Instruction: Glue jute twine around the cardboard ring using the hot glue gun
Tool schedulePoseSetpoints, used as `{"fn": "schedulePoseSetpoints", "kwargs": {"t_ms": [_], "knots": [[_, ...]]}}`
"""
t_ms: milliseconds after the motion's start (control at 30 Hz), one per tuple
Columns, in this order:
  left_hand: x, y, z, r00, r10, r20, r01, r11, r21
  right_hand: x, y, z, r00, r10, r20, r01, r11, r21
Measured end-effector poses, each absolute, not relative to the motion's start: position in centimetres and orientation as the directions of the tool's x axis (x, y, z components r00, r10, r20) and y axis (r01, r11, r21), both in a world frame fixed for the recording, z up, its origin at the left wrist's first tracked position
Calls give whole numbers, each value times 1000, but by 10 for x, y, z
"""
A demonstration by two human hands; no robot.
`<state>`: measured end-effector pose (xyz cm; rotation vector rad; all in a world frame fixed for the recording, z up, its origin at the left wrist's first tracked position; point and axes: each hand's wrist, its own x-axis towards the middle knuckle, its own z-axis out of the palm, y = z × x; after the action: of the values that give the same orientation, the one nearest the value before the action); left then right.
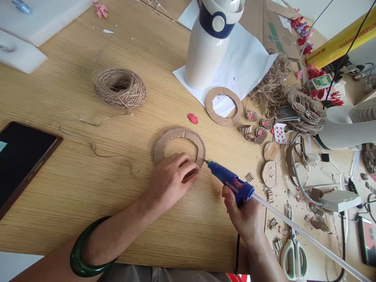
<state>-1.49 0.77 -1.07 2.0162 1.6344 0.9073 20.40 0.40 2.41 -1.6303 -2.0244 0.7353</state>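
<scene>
A cardboard ring (pixel 165 143) with twine along its outer edge lies on the wooden table. Over its near side, my left hand (pixel 172 176) is closed on the ring, hiding that part of it. My right hand (pixel 245 215) grips a blue hot glue gun (pixel 225 174) with a long clear glue stick (pixel 296 227) coming out of its back. The gun's nozzle is at the ring's right outer edge; whether it touches cannot be made out. Two small red paper discs (pixel 192 118) lie just beyond the ring.
Around are a twine ball (pixel 120 89), a phone (pixel 26 160), a white bottle (pixel 207 51) on paper and a second cardboard ring (pixel 210 105). To the right are corrugated rosettes (pixel 261 133), scissors (pixel 293 250), cables and a white power adapter (pixel 340 200).
</scene>
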Motion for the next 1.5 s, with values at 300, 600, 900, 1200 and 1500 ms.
{"fn": "schedulePoseSetpoints", "kwargs": {"t_ms": [300, 600, 900, 1200, 1500], "knots": [[-15, 7, -12, 95, 966, 241, 717, -234, 657, 207, 3, 24, -190, 980, -50, 726, 106, -680], [-24, 10, -6, 67, 937, 343, 654, -301, 694, 210, 3, 20, -141, 986, -91, 665, 26, -746], [-50, 20, -6, 324, 912, 254, 748, -411, 521, 211, 3, 25, -157, 980, -126, 637, 4, -771], [-42, 16, -8, 262, 938, 226, 772, -345, 534, 209, 1, 29, -181, 974, -139, 681, 22, -732], [-38, 15, -7, 239, 940, 243, 777, -335, 533, 208, 2, 19, -170, 983, -75, 715, 71, -695]]}}
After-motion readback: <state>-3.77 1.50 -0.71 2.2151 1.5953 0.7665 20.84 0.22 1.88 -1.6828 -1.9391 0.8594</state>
